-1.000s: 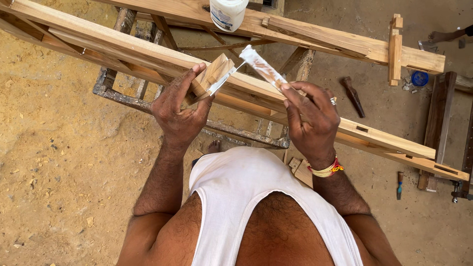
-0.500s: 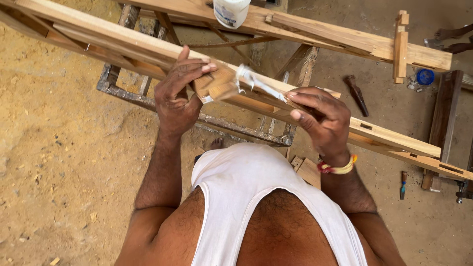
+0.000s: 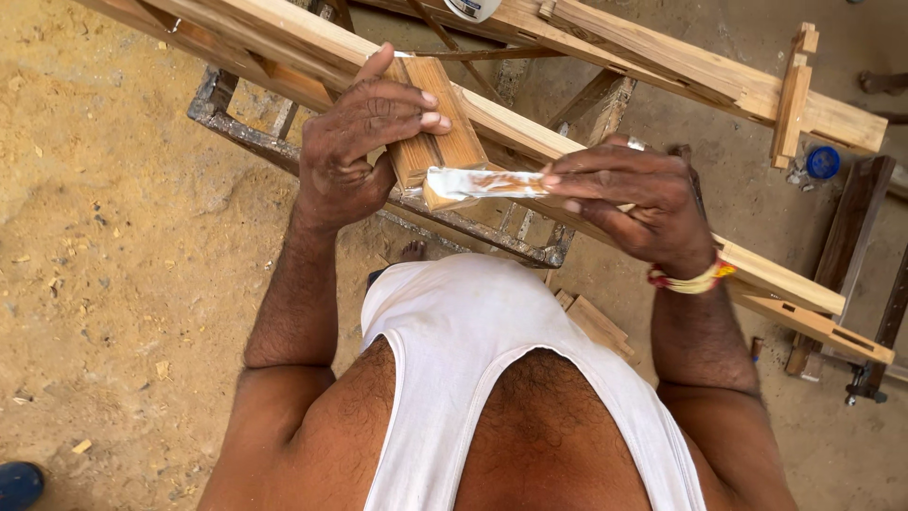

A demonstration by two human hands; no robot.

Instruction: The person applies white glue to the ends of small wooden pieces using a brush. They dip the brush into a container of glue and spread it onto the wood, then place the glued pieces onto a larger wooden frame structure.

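Floor (image 3: 113,237): sandy, sawdust-strewn, below both hands.
Left hand (image 3: 364,142): grasping wooden block (image 3: 437,123).
Right hand (image 3: 629,199): pinching white-smeared stick (image 3: 482,183).
Cut off: white jar (image 3: 470,8).

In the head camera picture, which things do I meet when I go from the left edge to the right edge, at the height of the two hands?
Sandy ground → left hand → small wooden block held in it → glue-smeared stick → right hand holding that stick → upright wooden cross-piece → blue cap.
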